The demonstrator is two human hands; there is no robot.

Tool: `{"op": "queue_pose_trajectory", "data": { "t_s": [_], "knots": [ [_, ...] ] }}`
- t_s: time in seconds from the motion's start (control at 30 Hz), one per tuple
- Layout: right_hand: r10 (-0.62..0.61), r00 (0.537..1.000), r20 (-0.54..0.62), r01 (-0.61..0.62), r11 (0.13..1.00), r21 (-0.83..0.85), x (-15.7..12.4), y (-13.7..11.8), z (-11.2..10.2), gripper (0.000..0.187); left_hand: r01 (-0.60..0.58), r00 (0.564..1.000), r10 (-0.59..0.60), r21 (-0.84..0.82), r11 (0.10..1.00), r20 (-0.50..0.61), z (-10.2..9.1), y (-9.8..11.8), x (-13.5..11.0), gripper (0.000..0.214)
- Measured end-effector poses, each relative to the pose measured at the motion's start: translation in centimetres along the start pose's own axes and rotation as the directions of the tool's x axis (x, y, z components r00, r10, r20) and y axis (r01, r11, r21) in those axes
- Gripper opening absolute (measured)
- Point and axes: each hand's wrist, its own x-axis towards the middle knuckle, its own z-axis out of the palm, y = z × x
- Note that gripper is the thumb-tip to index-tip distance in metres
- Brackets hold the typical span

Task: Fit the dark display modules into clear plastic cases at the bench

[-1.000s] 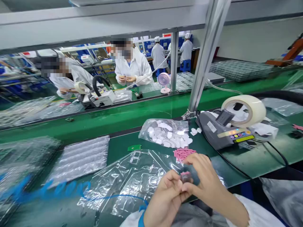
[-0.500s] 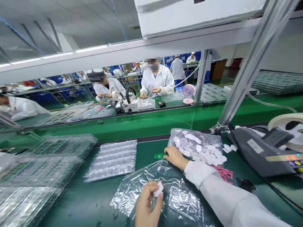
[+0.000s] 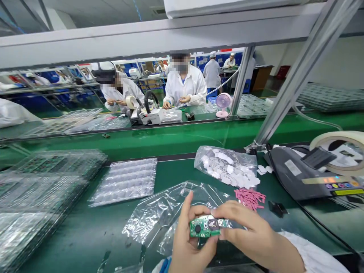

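Both hands hold a small green circuit board (image 3: 205, 226) just above the near edge of the green bench. My left hand (image 3: 190, 242) grips its left end with thumb below and fingers curled over the top. My right hand (image 3: 247, 232) pinches the right end, fingers pressed on the board's upper face. Under and behind the hands lies a crumpled clear plastic bag (image 3: 167, 208). A small pile of pink strips (image 3: 250, 198) sits just beyond my right hand, and a clear bag of white square pads (image 3: 227, 168) lies farther back.
A grey tape dispenser (image 3: 309, 178) with a big tape roll (image 3: 339, 149) stands at right, a small black part (image 3: 277, 208) near it. Clear blister trays (image 3: 126, 181) and stacked trays of boards (image 3: 42, 185) fill the left. Across the green conveyor (image 3: 176, 138), people in white coats work.
My right hand reached to the green board by the pad bag, then brought it back to the left hand. The white pad seen in my left hand no longer shows.
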Motion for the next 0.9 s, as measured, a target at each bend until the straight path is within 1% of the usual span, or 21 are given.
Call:
{"op": "queue_pose_trajectory", "data": {
  "t_s": [0.07, 0.13, 0.23, 0.33, 0.4, 0.47, 0.57, 0.67, 0.73, 0.8, 0.9],
  "knots": [
    [0.012, 1.0, 0.005, -0.011, 1.0, -0.019, -0.7, -0.7, -1.2, 0.016, -0.055, 0.996, 0.056, -0.018, 0.998, 0.063, 1.3, 0.6, -0.3, 0.071],
    [-0.001, 1.0, -0.011, 0.001, 0.999, -0.045, -1.1, -1.0, -2.5, 0.02, -0.134, 0.984, 0.137, -0.034, 0.99, 0.116, 2.5, 1.1, -0.4, 0.073],
    [-0.012, 0.999, -0.035, 0.01, 0.998, -0.058, -1.8, -1.3, -4.0, 0.019, -0.213, 0.965, 0.214, -0.022, 0.977, 0.15, 4.1, 1.7, -0.4, 0.076],
    [0.012, 0.998, -0.067, -0.016, 0.998, -0.056, -2.6, -1.6, -5.1, 0.016, -0.24, 0.956, 0.238, -0.007, 0.971, 0.172, 5.4, 2.2, -0.3, 0.078],
    [0.036, 0.997, -0.068, -0.041, 0.996, -0.082, -3.1, -1.8, -5.7, 0.016, -0.245, 0.951, 0.243, -0.011, 0.969, 0.191, 6.0, 2.4, -0.3, 0.078],
    [0.063, 0.997, -0.055, -0.068, 0.993, -0.099, -3.4, -2.0, -6.2, 0.017, -0.244, 0.949, 0.239, 0.002, 0.97, 0.205, 6.4, 2.7, -0.3, 0.078],
    [0.138, 0.989, -0.058, -0.141, 0.988, -0.06, -3.7, -2.3, -6.6, 0.016, -0.257, 0.944, 0.235, 0.069, 0.964, 0.233, 6.7, 2.9, 0.0, 0.083],
    [0.215, 0.974, -0.072, -0.218, 0.976, -0.025, -3.9, -2.4, -6.8, 0.016, -0.3, 0.928, 0.252, 0.147, 0.943, 0.274, 6.9, 2.8, 0.6, 0.091],
    [0.234, 0.97, -0.067, -0.237, 0.971, -0.033, -4.2, -2.4, -6.7, 0.018, -0.316, 0.922, 0.256, 0.183, 0.931, 0.29, 6.9, 2.7, 1.0, 0.093],
    [0.235, 0.971, -0.049, -0.237, 0.971, -0.031, -4.7, -2.3, -6.6, 0.021, -0.303, 0.923, 0.238, 0.192, 0.933, 0.301, 7.0, 2.4, 1.3, 0.096],
    [0.245, 0.969, -0.032, -0.245, 0.969, 0.01, -5.4, -1.9, -6.4, 0.023, -0.238, 0.934, 0.175, 0.179, 0.955, 0.31, 6.9, 2.0, 1.2, 0.096]
  ]
}}
